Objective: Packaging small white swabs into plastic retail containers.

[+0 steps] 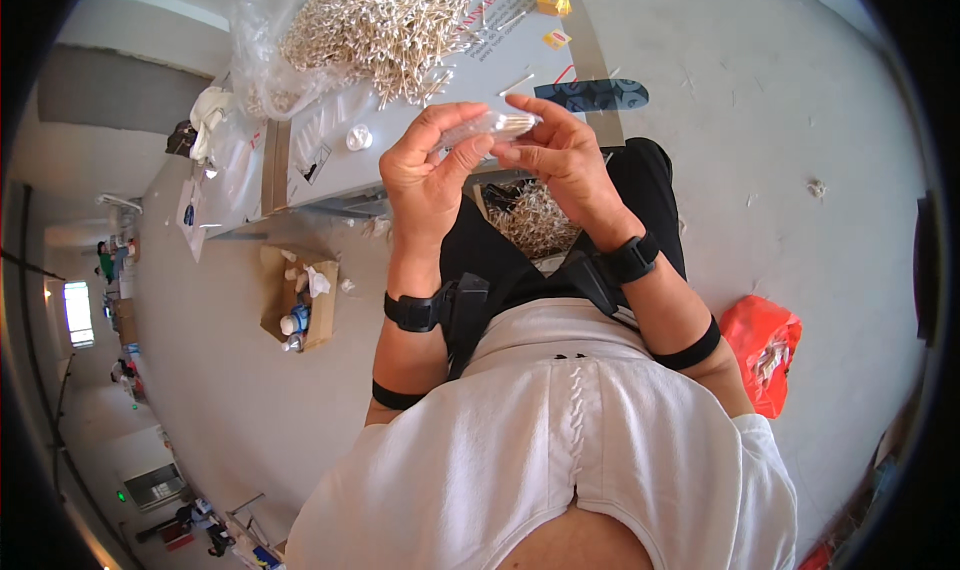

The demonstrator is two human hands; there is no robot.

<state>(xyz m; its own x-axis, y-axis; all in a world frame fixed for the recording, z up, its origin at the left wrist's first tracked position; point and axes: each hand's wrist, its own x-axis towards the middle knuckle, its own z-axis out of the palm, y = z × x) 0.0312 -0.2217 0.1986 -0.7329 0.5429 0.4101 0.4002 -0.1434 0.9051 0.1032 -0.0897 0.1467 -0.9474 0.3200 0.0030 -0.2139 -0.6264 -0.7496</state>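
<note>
My left hand (430, 160) and my right hand (560, 160) are raised together over the near edge of the table. Between them is a small clear plastic bag (485, 127) with several cotton swabs inside, their white tips toward the right. My left fingers pinch the bag's left part, while my right thumb and fingers close on its right end. Beyond my hands, a large heap of loose cotton swabs (380, 30) covers part of the table, partly on a crumpled clear plastic sheet (262, 30). A small round white container (359, 137) stands left of my left hand.
Two small yellow packets (553, 4) and a dark patterned strip (605, 95) lie at the table's right side. Below my hands, a box of swabs (535, 220) sits between my legs. An open cardboard box (322, 320) stands on the floor at left, a red plastic bag (758, 355) at right.
</note>
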